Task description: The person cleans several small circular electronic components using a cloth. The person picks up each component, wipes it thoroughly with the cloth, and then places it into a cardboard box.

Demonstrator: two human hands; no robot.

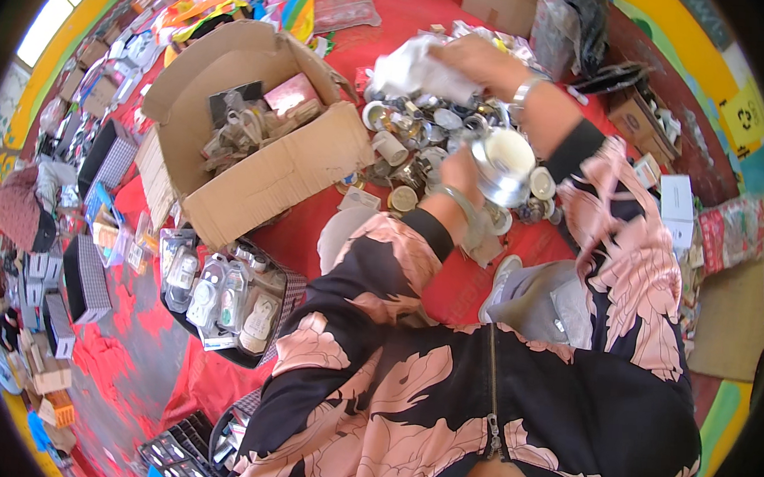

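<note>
My left hand reaches forward, its fingers closed at the edge of a round silver piece with a cream centre, which could be a lamp fitting. Beyond it, my right hand grips a crumpled white cloth or bag, smeared by motion. Both hands hover over a heap of small round metal and glass pieces on red sheeting. A white cup-like cylinder lies at the heap's left side.
A large open cardboard box stands left of the heap, with gloves inside. Nearer me, a patterned bin holds packaged goods. Grey and black plastic bags stand at the back right. A person in a knitted top is at far left.
</note>
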